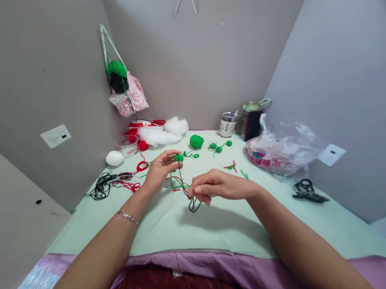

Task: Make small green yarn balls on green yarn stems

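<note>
Green ball (178, 158): small, at the fingertips of the left hand (162, 168).
Left hand: gripping the ball, thumb below and fingers above.
Right hand (219, 184): fingers curled, thumb pressed against them, pinching the dark strand (180, 171) that runs down from the ball.
Dark loops (194, 205): just below the right fingertips.
Bracelet (127, 217): silver-coloured, around the left wrist.
Green ball of yarn (197, 141): larger, beyond both hands, apart from them.
Three small green balls (219, 149): beyond the right hand, near one another.
Red and green snippets (230, 167): just past the right hand's knuckles.
Red yarn (142, 166): just left of the left hand.
Black yarn (102, 186): loose tangle farther left of that hand.
White ball (114, 158): beyond the black yarn, beside a clear tub (128, 148).
White stuffing (158, 135): fluffy, straight beyond the left hand.
Labelled can (226, 126): far past the right hand.
Plastic bag (269, 156): printed in red, beyond and right of the right hand.
Black clip (309, 192): well right of the right hand.
</note>
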Demonstrator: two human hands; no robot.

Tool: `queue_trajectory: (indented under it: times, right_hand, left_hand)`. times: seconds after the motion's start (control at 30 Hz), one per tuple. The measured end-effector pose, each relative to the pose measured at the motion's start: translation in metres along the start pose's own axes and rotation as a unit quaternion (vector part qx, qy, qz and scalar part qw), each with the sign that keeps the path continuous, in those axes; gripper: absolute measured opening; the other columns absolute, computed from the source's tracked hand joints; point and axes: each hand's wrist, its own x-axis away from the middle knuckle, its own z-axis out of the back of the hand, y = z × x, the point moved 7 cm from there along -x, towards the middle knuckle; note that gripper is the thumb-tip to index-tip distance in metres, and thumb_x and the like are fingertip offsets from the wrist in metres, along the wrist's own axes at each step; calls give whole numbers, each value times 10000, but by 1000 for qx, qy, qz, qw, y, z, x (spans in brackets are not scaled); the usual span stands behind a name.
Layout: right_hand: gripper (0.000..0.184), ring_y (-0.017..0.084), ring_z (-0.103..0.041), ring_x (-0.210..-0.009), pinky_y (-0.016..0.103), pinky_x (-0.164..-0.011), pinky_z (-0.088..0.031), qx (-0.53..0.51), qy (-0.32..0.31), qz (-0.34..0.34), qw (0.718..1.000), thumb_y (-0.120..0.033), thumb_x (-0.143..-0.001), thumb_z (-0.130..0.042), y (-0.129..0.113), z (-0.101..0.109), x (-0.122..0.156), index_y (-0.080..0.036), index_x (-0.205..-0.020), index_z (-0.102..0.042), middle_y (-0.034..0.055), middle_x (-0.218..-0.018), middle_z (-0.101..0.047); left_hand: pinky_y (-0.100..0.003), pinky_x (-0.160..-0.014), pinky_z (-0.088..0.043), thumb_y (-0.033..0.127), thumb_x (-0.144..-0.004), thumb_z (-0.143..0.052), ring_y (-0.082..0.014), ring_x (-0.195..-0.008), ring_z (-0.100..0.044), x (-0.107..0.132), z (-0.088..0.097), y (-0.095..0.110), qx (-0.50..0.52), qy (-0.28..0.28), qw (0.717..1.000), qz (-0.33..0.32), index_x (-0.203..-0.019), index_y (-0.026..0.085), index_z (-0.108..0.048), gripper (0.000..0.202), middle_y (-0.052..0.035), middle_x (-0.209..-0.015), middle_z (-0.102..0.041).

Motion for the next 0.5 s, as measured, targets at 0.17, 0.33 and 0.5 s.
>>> queue_trajectory:
  times: [0.17, 0.33, 0.5]
  right_hand:
    - [335, 89, -548, -626, 227, -618, -463, 56, 131, 30, 989, -289, -940, -466, 7, 23, -3, -200, -1252, -551, -9, -769, -571]
    - [210, 105, -555, -608, 256, -630, -464, 80, 315, 61, 944, -234, -893, -497, 13, 43, -2, -170, -1071, -589, -2, -735, -629]
    - [132, 119, -559, -690, 248, -640, -452, 93, 388, 75, 914, -290, -847, -594, 12, 47, -1, -174, -834, -655, 17, -772, -627]
  left_hand:
    - [-312, -857, -481, 278, -728, -753, -160, -870, -663, -1, 2, -3, 91, -4, 994, 53, -1115, 208, -645, 408, -36, -969, -669]
    - [-331, -894, -476, 266, -737, -747, -158, -855, -669, 1, -2, 1, 111, -3, 992, 62, -1080, 195, -661, 360, -42, -992, -677]
    - [-350, -897, -473, 268, -735, -743, -165, -859, -664, 3, -3, 2, 92, -2, 994, 53, -1058, 199, -642, 345, -34, -984, -668]
